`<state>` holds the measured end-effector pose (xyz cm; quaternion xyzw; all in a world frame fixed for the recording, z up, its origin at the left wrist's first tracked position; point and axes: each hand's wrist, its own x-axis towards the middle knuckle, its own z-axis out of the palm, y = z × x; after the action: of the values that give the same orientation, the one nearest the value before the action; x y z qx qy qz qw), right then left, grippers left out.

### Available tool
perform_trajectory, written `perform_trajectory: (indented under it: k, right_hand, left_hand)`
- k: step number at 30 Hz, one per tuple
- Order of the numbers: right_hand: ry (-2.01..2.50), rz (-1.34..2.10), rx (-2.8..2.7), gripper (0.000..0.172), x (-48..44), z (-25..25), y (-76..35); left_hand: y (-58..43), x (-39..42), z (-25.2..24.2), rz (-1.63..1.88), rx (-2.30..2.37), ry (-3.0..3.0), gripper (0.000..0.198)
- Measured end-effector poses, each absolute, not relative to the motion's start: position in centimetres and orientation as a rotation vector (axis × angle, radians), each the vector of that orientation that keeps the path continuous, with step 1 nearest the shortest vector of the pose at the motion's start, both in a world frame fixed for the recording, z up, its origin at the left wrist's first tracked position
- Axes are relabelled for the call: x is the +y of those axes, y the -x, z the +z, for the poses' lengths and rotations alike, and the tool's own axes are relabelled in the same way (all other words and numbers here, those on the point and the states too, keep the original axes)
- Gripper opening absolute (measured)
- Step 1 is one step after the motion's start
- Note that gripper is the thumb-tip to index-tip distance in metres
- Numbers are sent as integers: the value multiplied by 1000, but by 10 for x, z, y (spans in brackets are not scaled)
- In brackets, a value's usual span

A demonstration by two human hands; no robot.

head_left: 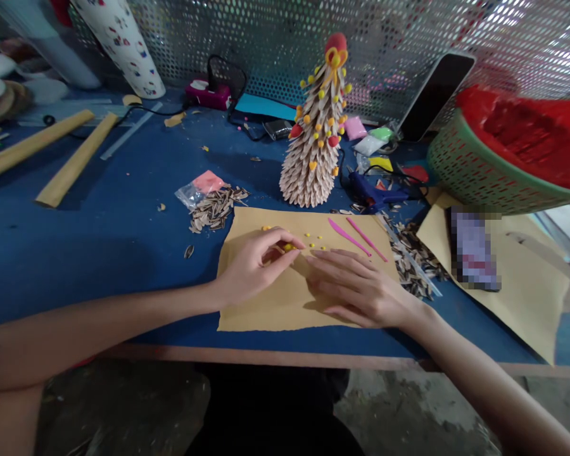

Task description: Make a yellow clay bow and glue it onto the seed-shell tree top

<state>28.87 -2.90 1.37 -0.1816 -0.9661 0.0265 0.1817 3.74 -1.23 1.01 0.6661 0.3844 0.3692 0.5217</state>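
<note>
My left hand [254, 263] is over a sheet of tan paper [275, 307], thumb and forefinger pinched together around a bit of yellow clay [289, 247]. Flat, with its fingers stretched out, my right hand [361, 285] rests on the same paper, its fingertips close to the left ones. Several small yellow clay balls [312, 245] lie just beyond the fingertips. To their right are a pink plastic clay knife [349, 236] and a thin pink stick [367, 239]. Behind the paper stands a cone-shaped tree [311, 158] covered in seed shells, dotted with yellow, orange and red balls, a bow near its top.
Loose sunflower seed shells [216, 209] lie beside a bag of pink clay [208, 182]. A blue glue gun [375, 192] and its cord sit right of the tree. Farther right are a green basket [484, 171] and a leaning phone [434, 95]. Paper tubes [78, 161] lie left.
</note>
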Motion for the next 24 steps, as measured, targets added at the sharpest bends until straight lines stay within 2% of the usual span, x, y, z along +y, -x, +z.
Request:
perform_trajectory:
  k: [3,7,10,16,24]
  right_hand:
    - [593,56,-2692,30,-29,12,-286]
    - [655,5,-2582,17,-27,8,-285]
    - [673,88,-2529,11,-26,5,-285]
    - [699,224,-2450,11,-23,-2,-283]
    - [634,166,-2456,10,-24,3,-277]
  left_hand:
    - [-37,-13,9,874,933,-1595,13]
    - [-36,-13,7,865,938,-1586,14]
    - [-36,-12,7,856,938,-1581,15]
    - [-36,-12,7,845,941,-1583,13]
    - [-36,-13,8,856,933,-1593,13]
